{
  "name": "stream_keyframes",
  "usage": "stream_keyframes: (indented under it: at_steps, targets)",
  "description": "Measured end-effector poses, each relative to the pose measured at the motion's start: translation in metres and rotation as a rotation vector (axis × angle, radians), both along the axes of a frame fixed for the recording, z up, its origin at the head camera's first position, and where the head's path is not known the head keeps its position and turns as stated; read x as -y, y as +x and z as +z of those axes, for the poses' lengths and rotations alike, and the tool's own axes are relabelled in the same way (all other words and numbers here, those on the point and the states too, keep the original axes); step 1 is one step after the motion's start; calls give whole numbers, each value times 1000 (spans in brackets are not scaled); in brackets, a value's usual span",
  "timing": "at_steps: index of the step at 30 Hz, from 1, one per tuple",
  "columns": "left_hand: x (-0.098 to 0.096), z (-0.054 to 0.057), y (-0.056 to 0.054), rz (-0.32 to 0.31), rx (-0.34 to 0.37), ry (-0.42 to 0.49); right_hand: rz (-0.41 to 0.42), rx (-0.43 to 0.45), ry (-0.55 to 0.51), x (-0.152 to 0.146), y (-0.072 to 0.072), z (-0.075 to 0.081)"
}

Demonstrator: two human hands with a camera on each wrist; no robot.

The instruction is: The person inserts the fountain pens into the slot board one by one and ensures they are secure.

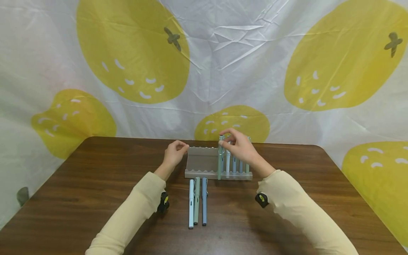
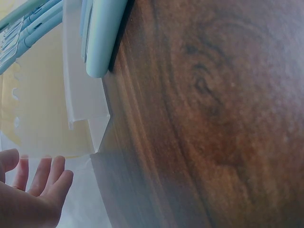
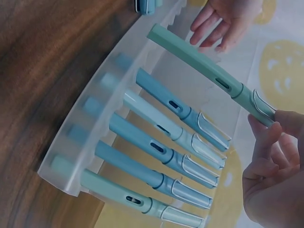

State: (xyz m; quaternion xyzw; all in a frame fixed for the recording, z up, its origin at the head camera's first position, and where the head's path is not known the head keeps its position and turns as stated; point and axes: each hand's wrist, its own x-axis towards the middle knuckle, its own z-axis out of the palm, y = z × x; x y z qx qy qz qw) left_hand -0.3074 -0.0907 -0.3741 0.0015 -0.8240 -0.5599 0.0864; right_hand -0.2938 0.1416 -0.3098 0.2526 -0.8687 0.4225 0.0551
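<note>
My right hand (image 1: 240, 147) pinches a green pen (image 3: 197, 64) by its cap end between thumb and fingers. The pen stands upright in front of a clear plastic pen rack (image 1: 201, 161), its lower end at the rack's front ledge. In the right wrist view it is angled away from the row of several blue and green pens (image 3: 156, 152) seated in the rack's slots. At the rack's upper left corner, my left hand (image 1: 173, 156) pinches the edge with thumb and forefinger; its other fingers are spread in the left wrist view.
In front of the rack, a light blue pen (image 1: 191, 209), another green pen (image 1: 197, 203) and a blue pen (image 1: 204, 205) lie side by side on the brown wooden table (image 1: 79, 198). Behind the table hangs a white curtain (image 1: 207, 78) with yellow fruit prints.
</note>
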Motion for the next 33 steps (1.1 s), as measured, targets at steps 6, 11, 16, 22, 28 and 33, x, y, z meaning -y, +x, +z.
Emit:
stream_keyframes:
  at_steps: [6,11,16,22,28,33]
  targets:
    - [0,-1,-2,11,-7,-8,-28,-69,-2,0,-5,2]
    - [0,-2,-3,14,-12,-7,-68,-134,4,1,-9,1]
    - [0,-1,-2,9,-19,0,-82,-166,-9,3,-12,-3]
    - [0,-2,-2,10,-22,-4,-64,-221,-16,7,-15,-11]
    - [0,-2,-2,12,-21,2,-50,-245,-6,8,-15,-19]
    - [0,-2,-1,14,-25,11,-46,-217,7,7,-14,-22]
